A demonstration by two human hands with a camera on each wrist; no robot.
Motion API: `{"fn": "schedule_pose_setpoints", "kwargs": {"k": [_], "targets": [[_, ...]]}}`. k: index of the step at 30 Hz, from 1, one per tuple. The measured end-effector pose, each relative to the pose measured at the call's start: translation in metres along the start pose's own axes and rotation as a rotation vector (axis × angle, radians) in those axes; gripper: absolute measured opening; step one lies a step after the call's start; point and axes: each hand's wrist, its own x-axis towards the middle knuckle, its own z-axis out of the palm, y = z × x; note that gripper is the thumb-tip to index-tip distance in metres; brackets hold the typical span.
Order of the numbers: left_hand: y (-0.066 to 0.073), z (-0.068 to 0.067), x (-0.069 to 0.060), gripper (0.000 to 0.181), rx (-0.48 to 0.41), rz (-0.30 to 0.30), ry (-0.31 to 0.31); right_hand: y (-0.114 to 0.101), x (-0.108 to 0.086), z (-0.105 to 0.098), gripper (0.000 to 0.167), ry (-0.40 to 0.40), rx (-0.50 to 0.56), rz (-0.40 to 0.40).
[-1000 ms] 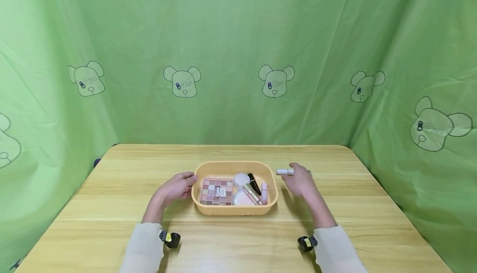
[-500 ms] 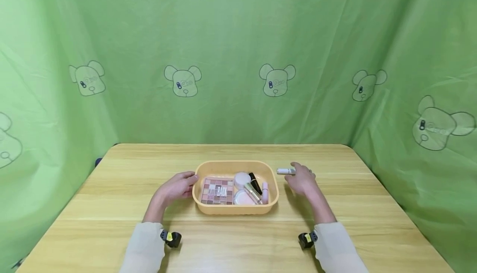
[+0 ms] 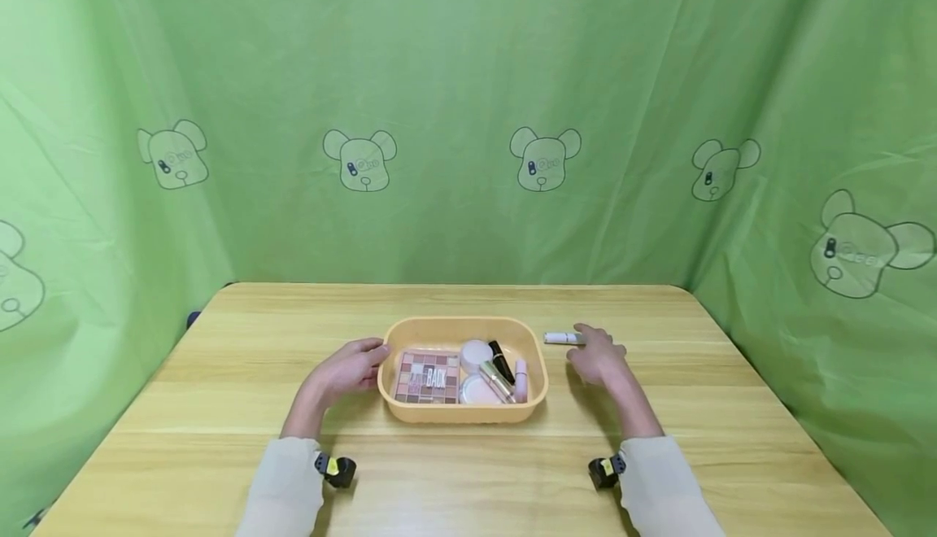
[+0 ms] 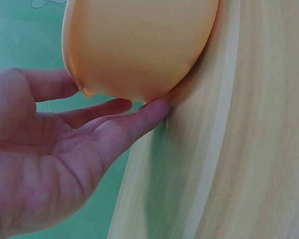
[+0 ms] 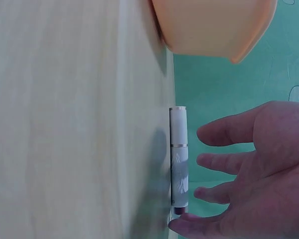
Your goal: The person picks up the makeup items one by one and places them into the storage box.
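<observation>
An orange plastic basket (image 3: pixel 464 414) stands on the table with makeup inside. My left hand (image 3: pixel 350 368) holds its left end, with one digit reaching over the rim and other fingers along the outer wall (image 4: pixel 139 45). To the right of the basket lies a slim white cosmetic tube (image 3: pixel 560 338) with a silver band and a dark end (image 5: pixel 179 159). My right hand (image 3: pixel 596 355) hovers beside this tube, its fingers spread and partly covering it in the head view. In the right wrist view, the lowest finger is close to the dark end; whether it touches cannot be seen.
Inside the basket are an eyeshadow palette (image 3: pixel 427 377), two round compacts, a black tube (image 3: pixel 501 361), a gold-and-clear tube (image 3: pixel 496 382) and a pink tube (image 3: pixel 520 381). Green bear-print cloth (image 3: pixel 454 220) hangs around the wooden table (image 3: pixel 454 472).
My right hand has shifted slightly to the right with its fingers spreading, so more of the white tube shows. My left hand and the basket stay nearly as they were.
</observation>
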Motion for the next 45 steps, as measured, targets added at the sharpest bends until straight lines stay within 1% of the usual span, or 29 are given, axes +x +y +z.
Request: {"fn": "schedule_pose_setpoints", "kwargs": {"k": [3, 6, 13, 21, 23, 27, 31, 35, 42, 45], "targets": [[0.0, 0.0, 0.0, 0.06, -0.006, -0.003, 0.008, 0.002, 0.001, 0.0, 0.067, -0.006, -0.005, -0.006], [0.0, 0.0, 0.0, 0.06, -0.005, 0.001, 0.001, 0.003, 0.002, -0.001, 0.067, -0.015, -0.016, -0.005], [0.0, 0.0, 0.0, 0.061, -0.008, 0.002, -0.014, 0.005, 0.002, -0.002, 0.061, -0.013, -0.084, -0.025], [0.0, 0.0, 0.001, 0.061, -0.007, -0.002, -0.009, 0.001, -0.001, -0.004, 0.053, 0.014, -0.11, 0.042], [-0.001, 0.0, 0.001, 0.061, -0.004, -0.001, -0.007, 0.0, -0.002, -0.004, 0.054, 0.018, -0.123, 0.047], [-0.002, 0.0, 0.002, 0.06, 0.002, -0.009, 0.019, -0.001, -0.002, -0.004, 0.057, 0.023, -0.155, 0.046], [-0.002, -0.001, 0.001, 0.06, 0.004, -0.007, 0.014, -0.003, -0.005, -0.004, 0.057, 0.032, -0.199, 0.047], [-0.001, -0.001, 0.0, 0.061, 0.007, 0.001, -0.006, -0.005, -0.008, -0.005, 0.048, 0.056, -0.236, 0.049], [-0.001, -0.001, 0.0, 0.061, -0.008, -0.001, -0.011, -0.008, -0.013, -0.007, 0.037, 0.067, -0.257, 0.043], [-0.001, -0.001, 0.0, 0.06, -0.012, 0.0, -0.012, -0.01, -0.014, -0.007, 0.028, 0.07, -0.272, 0.042]]}}
